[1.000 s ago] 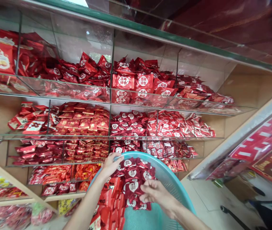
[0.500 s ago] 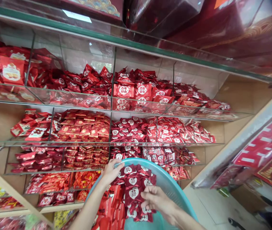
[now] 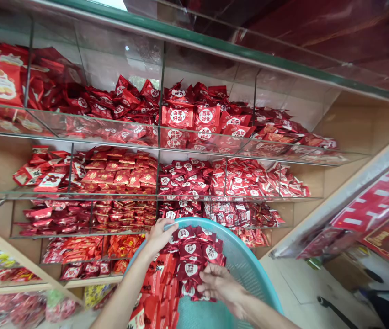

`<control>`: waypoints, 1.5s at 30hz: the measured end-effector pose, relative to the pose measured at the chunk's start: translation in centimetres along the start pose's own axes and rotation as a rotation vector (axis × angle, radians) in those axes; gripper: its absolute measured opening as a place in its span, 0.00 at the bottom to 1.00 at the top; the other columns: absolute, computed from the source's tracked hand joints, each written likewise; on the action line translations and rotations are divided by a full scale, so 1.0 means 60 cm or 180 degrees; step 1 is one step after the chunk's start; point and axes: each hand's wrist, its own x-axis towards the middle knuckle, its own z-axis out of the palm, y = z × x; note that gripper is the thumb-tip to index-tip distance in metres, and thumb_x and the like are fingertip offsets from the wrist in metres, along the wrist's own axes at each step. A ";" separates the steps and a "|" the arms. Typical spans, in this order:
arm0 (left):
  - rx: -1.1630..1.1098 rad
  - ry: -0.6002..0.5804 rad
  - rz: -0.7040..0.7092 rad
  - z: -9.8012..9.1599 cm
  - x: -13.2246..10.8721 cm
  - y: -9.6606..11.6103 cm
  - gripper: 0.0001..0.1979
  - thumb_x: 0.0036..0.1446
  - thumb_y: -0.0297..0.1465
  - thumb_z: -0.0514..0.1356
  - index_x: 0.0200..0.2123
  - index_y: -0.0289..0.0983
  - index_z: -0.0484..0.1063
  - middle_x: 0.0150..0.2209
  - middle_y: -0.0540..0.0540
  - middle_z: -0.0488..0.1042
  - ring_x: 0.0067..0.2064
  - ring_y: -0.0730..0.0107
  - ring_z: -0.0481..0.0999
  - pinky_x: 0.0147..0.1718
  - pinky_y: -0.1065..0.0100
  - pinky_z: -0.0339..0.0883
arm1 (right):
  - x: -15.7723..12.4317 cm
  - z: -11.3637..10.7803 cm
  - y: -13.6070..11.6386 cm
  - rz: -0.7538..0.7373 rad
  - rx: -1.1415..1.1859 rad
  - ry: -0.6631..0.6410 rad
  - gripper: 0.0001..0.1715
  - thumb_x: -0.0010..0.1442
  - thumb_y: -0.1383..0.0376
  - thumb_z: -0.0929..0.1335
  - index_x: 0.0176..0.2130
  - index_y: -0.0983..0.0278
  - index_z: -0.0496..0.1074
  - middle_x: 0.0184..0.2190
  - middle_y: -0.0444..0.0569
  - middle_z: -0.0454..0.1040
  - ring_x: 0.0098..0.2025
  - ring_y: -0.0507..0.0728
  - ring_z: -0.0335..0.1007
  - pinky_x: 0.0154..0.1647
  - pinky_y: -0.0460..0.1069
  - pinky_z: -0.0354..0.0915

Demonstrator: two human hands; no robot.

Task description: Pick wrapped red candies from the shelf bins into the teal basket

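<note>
A turquoise plastic basket [image 3: 254,256] is tilted in front of me. My left hand [image 3: 160,236] grips its rim at the upper left, with the fingers wrapped over the edge. Inside lie dark red candy packets [image 3: 190,249] with round white labels, arranged in rows. Left of them are brighter red packets [image 3: 160,292], stacked in overlapping columns. Against the lower right of the dark red packets rests my right hand [image 3: 220,285]. Its fingers are loosely bent and partly apart, touching the packets without a visible grip. The undersides of these fingertips are hidden.
Glass-fronted shelves [image 3: 122,196] with several compartments of red packets rise behind the basket. A wooden frame [image 3: 317,205] edges them on the right. Tiled floor [image 3: 286,278], a cardboard box [image 3: 343,269] and a black bar [image 3: 334,310] lie at the lower right.
The view has tipped down slightly, so the shelves sit higher. My right hand's fingers have loosened from a tighter curl and shifted slightly left over the packets. My left hand stays on the rim.
</note>
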 end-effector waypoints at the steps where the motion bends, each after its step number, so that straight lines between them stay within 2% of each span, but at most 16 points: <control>1: 0.0021 0.0004 -0.0003 0.000 -0.001 0.000 0.17 0.47 0.46 0.56 0.36 0.45 0.73 0.46 0.50 0.68 0.46 0.59 0.67 0.55 0.50 0.42 | 0.002 0.004 0.000 -0.0013 0.0045 0.0015 0.24 0.37 0.54 0.74 0.23 0.64 0.59 0.18 0.41 0.70 0.25 0.51 0.71 0.25 0.43 0.59; 8: -0.0139 -0.0002 0.0136 0.003 0.002 -0.003 0.19 0.47 0.46 0.55 0.37 0.41 0.73 0.45 0.47 0.69 0.47 0.61 0.68 0.51 0.62 0.55 | 0.022 0.028 0.002 -0.0103 0.0312 0.0295 0.28 0.32 0.51 0.75 0.23 0.63 0.59 0.18 0.40 0.68 0.29 0.54 0.74 0.29 0.44 0.64; 13: -0.0098 0.0041 0.0094 0.002 0.000 -0.002 0.18 0.47 0.46 0.56 0.36 0.42 0.73 0.44 0.49 0.69 0.46 0.61 0.67 0.51 0.61 0.54 | 0.029 0.031 0.004 -0.0192 0.0591 0.0311 0.27 0.31 0.53 0.76 0.25 0.65 0.64 0.23 0.44 0.72 0.36 0.57 0.74 0.37 0.46 0.67; 17: -0.0077 0.0033 -0.0003 -0.002 -0.005 0.006 0.16 0.47 0.45 0.56 0.36 0.42 0.73 0.45 0.50 0.70 0.47 0.61 0.67 0.52 0.59 0.53 | 0.015 0.031 0.002 -0.0153 0.0620 0.0296 0.27 0.32 0.54 0.76 0.28 0.67 0.66 0.28 0.47 0.73 0.39 0.58 0.73 0.42 0.48 0.67; 20: -0.0045 0.0046 -0.0022 -0.002 -0.006 0.007 0.16 0.47 0.45 0.56 0.35 0.43 0.73 0.45 0.50 0.70 0.47 0.60 0.67 0.53 0.56 0.50 | -0.006 0.027 -0.005 -0.0090 0.0352 0.0358 0.26 0.36 0.52 0.75 0.28 0.66 0.65 0.27 0.47 0.73 0.35 0.56 0.74 0.38 0.48 0.68; 22: -0.0056 0.0044 0.0023 0.001 -0.003 0.002 0.16 0.47 0.45 0.56 0.35 0.43 0.73 0.45 0.50 0.70 0.47 0.60 0.68 0.53 0.57 0.51 | -0.016 0.021 -0.020 -0.0099 -0.0072 0.0396 0.24 0.42 0.49 0.71 0.26 0.66 0.63 0.25 0.47 0.73 0.27 0.53 0.73 0.27 0.46 0.67; 24: -0.0118 0.0049 0.0103 0.004 0.001 -0.005 0.17 0.47 0.46 0.56 0.35 0.43 0.74 0.44 0.49 0.70 0.46 0.61 0.68 0.52 0.59 0.53 | -0.021 0.015 -0.050 -0.0432 -0.0660 0.0421 0.24 0.48 0.47 0.67 0.23 0.65 0.62 0.20 0.44 0.70 0.18 0.49 0.67 0.17 0.44 0.60; 26: -0.0197 0.0079 0.0167 0.007 0.005 -0.012 0.17 0.46 0.46 0.56 0.34 0.42 0.74 0.43 0.48 0.71 0.46 0.62 0.69 0.50 0.63 0.57 | -0.019 0.011 -0.096 -0.1195 -0.1249 0.0465 0.23 0.51 0.48 0.65 0.22 0.65 0.61 0.15 0.41 0.65 0.15 0.47 0.60 0.15 0.43 0.54; 28: -0.0250 0.0111 0.0176 0.009 0.007 -0.016 0.17 0.46 0.45 0.56 0.34 0.41 0.74 0.43 0.47 0.71 0.46 0.62 0.70 0.47 0.64 0.59 | -0.010 0.013 -0.156 -0.2139 -0.1701 0.0550 0.20 0.54 0.51 0.64 0.23 0.64 0.62 0.14 0.39 0.63 0.16 0.47 0.58 0.19 0.44 0.56; 30: -0.0257 0.0119 0.0159 0.008 0.007 -0.017 0.17 0.46 0.45 0.56 0.34 0.41 0.74 0.43 0.47 0.71 0.45 0.62 0.70 0.46 0.65 0.60 | 0.005 0.025 -0.218 -0.2811 -0.2041 0.0711 0.18 0.55 0.53 0.64 0.25 0.64 0.64 0.16 0.40 0.64 0.19 0.48 0.59 0.21 0.44 0.57; 33: -0.0243 0.0088 0.0125 0.006 0.006 -0.015 0.17 0.46 0.44 0.57 0.35 0.41 0.74 0.45 0.47 0.71 0.46 0.61 0.69 0.47 0.65 0.60 | 0.039 0.052 -0.299 -0.3451 -0.2410 0.0930 0.14 0.56 0.55 0.63 0.28 0.63 0.65 0.21 0.42 0.68 0.22 0.49 0.62 0.24 0.45 0.59; 35: -0.0233 0.0048 0.0107 0.005 0.005 -0.014 0.17 0.46 0.44 0.56 0.35 0.41 0.74 0.45 0.47 0.70 0.47 0.61 0.68 0.48 0.63 0.58 | 0.067 0.068 -0.343 -0.3754 -0.2736 0.0989 0.11 0.56 0.58 0.63 0.32 0.63 0.66 0.28 0.44 0.71 0.28 0.51 0.66 0.31 0.45 0.62; 37: -0.0172 0.0036 0.0093 0.004 0.003 -0.013 0.16 0.47 0.44 0.56 0.35 0.42 0.73 0.46 0.48 0.69 0.47 0.60 0.68 0.51 0.59 0.54 | 0.097 0.077 -0.380 -0.3852 -0.3279 0.1222 0.11 0.57 0.60 0.62 0.37 0.64 0.67 0.36 0.49 0.73 0.36 0.53 0.68 0.39 0.47 0.62; 40: -0.0033 0.0064 0.0026 0.003 -0.001 -0.008 0.15 0.47 0.44 0.55 0.35 0.45 0.73 0.47 0.50 0.68 0.48 0.57 0.66 0.53 0.49 0.45 | 0.139 0.078 -0.430 -0.3421 -0.4221 0.1656 0.18 0.60 0.59 0.58 0.46 0.64 0.66 0.44 0.53 0.71 0.46 0.57 0.66 0.46 0.49 0.58; 42: 0.0010 0.0077 -0.0039 0.002 -0.003 -0.004 0.13 0.48 0.44 0.55 0.34 0.46 0.73 0.47 0.50 0.68 0.48 0.56 0.66 0.53 0.44 0.42 | 0.163 0.077 -0.458 -0.3150 -0.4508 0.1734 0.22 0.61 0.56 0.56 0.49 0.63 0.65 0.46 0.53 0.70 0.49 0.60 0.64 0.49 0.51 0.55; 45: 0.0021 0.0078 -0.0060 0.003 0.000 -0.006 0.13 0.48 0.43 0.55 0.34 0.46 0.72 0.46 0.51 0.68 0.47 0.58 0.67 0.53 0.45 0.43 | 0.192 0.080 -0.485 -0.3026 -0.4621 0.1711 0.26 0.62 0.52 0.53 0.49 0.62 0.65 0.50 0.52 0.68 0.52 0.60 0.61 0.52 0.52 0.52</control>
